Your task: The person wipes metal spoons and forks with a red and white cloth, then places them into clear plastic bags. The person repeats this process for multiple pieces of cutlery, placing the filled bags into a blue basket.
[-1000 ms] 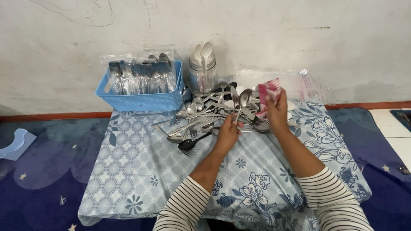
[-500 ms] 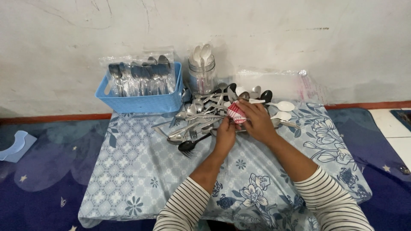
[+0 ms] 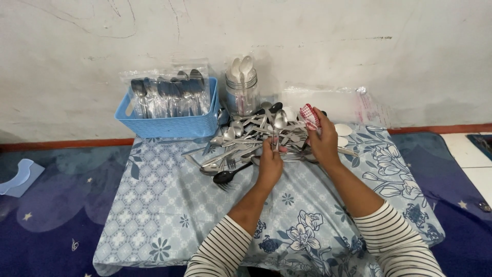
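While the left hand (image 3: pixel 270 163) pinches the handle of a polished steel spoon (image 3: pixel 279 123) and holds it upright, bowl on top, the right hand (image 3: pixel 324 141) is closed around a small red-and-white checked cloth (image 3: pixel 309 116) bunched at its fingertips. Both hands hover just above a loose heap of silver-coloured metal spoons and forks (image 3: pixel 241 146) at the far middle of the counter (image 3: pixel 169 215), which is draped in a pale blue fabric printed with tiles and large flowers. The held spoon is smooth and shiny, with an oval bowl and a slim handle. At the near edge of the heap lies a black plastic ladle-like spoon (image 3: pixel 225 177). Behind the heap stands a clear glass jar with a metal rim (image 3: pixel 242 95), with white spoons sticking out of it. Left of the jar sits a light blue woven-pattern plastic basket (image 3: pixel 171 123) filled with clear plastic packets of cutlery (image 3: pixel 166 92). A clear plastic bag (image 3: pixel 338 102) with red print at its right end leans against the wall, right of the jar.
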